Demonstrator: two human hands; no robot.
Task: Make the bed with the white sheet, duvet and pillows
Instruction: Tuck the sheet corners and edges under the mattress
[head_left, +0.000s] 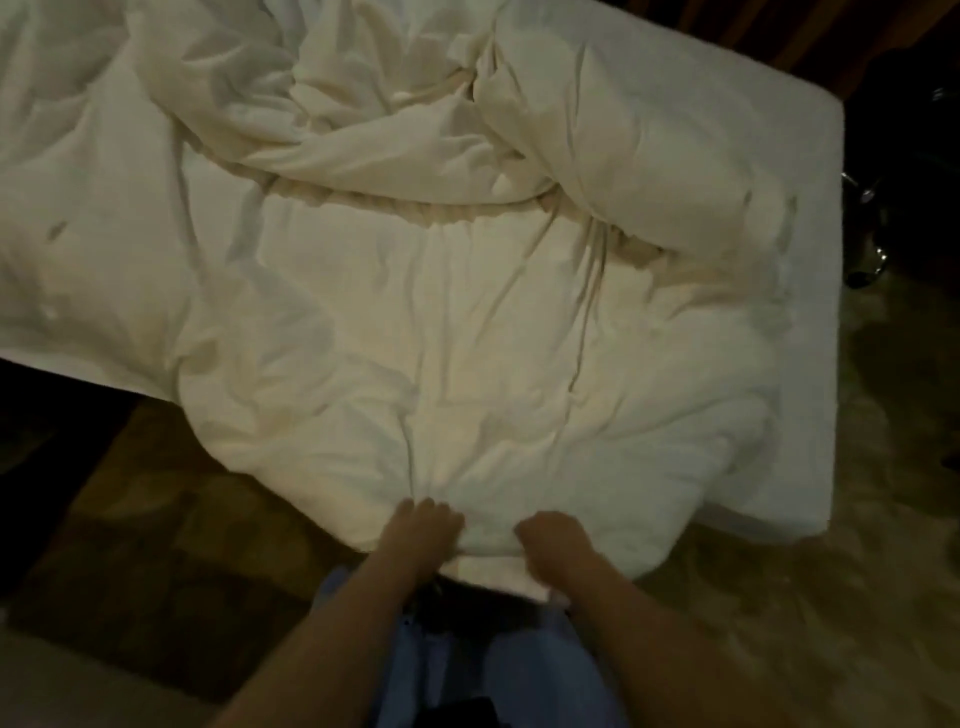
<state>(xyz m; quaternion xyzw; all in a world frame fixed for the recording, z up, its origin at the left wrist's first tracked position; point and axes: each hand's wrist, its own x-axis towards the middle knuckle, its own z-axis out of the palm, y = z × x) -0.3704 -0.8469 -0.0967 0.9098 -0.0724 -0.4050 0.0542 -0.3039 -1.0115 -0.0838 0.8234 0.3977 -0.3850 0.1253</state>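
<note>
Gripping the near edge of the duvet (415, 291), both of my hands are curled into the fabric at the bed's corner. My left hand (425, 525) pinches a gathered bunch, from which creases fan away across the cover. My right hand (553, 540) is fisted on the same edge just beside it; its fingertips are buried in the cloth and cannot be checked.

Key relation: the duvet lies entirely ahead of my hands, running away toward the far side of the bed (810, 364). Its far part is heaped and twisted in a ridge at upper centre, with a thick fold at upper right. Both hands are about equally near the edge; the left sits slightly further forward. I judge that a pull toward me would draw the ridge flat.

Limits of view: the picture is dim and soft. Bare white surface shows along the right side of the bed; whether it is sheet or mattress I cannot tell. No pillows can be made out. Patterned carpet (156, 519) surrounds the bed.
</note>
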